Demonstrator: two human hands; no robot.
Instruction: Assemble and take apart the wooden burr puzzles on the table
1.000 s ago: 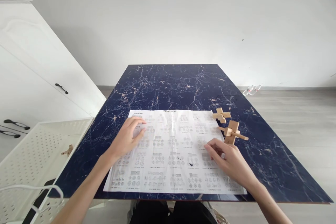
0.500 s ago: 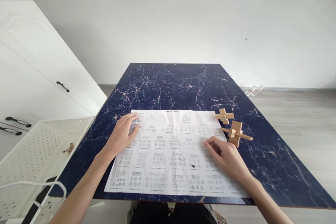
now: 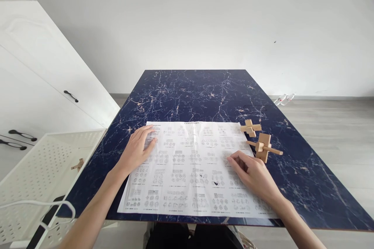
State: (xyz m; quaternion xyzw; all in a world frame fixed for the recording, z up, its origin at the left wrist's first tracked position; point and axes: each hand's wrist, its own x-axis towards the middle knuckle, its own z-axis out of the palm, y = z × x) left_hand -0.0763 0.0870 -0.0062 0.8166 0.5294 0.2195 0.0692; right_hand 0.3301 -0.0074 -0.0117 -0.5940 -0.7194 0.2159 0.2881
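A large printed sheet (image 3: 187,179) with rows of small diagrams lies on the blue marbled table, creased and with several small dark tears or spots. My left hand (image 3: 136,148) rests flat on its upper left part, fingers spread. On the right side of the sheet lies my right hand (image 3: 248,169), its fingers curled in and thumb close to the index finger; I see nothing in it. Past that hand stand two wooden interlocking puzzles: a cross-shaped one (image 3: 249,127) at the sheet's upper right corner, and a larger one with a long rod (image 3: 263,148) just nearer.
To the left is a white perforated rack (image 3: 35,171) with a small wooden piece (image 3: 77,164) in it and a white cable (image 3: 37,204) over it. A white cabinet (image 3: 43,66) stands behind. Plastic bottles (image 3: 284,99) lie on the floor by the wall.
Both hands keep the same place on the sheet. The whole view has shifted very slightly; nothing was picked up or let go.
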